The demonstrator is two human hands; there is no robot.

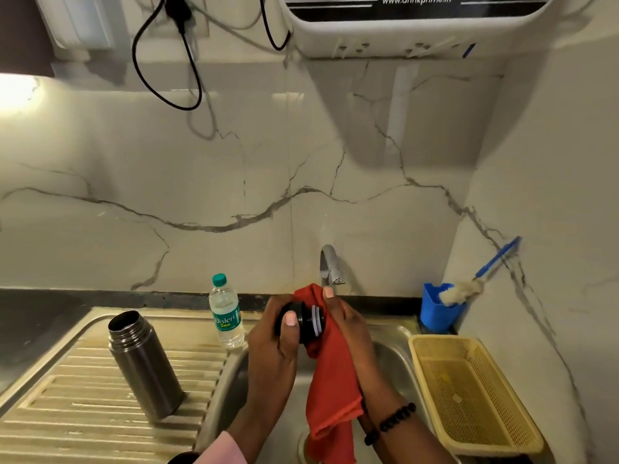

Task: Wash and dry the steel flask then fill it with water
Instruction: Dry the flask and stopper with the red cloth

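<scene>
The steel flask (142, 363) stands upright and uncapped on the ribbed draining board (83, 410), left of the sink. Above the sink bowl my left hand (276, 346) grips the flask's black lid (306, 321), thumb across its side. My right hand (348, 324) holds a red cloth (335, 380) against the lid's threaded end, and the cloth hangs down into the sink. The tap (330, 266) stands just behind my hands, with no water visible from it.
A small plastic water bottle (227, 313) stands at the sink's back edge. A blue holder (438, 308) with a bottle brush (464, 291) sits in the right corner. A yellow plastic basket (475, 393) lies right of the sink bowl (397, 356). A water purifier (415, 25) hangs on the wall above.
</scene>
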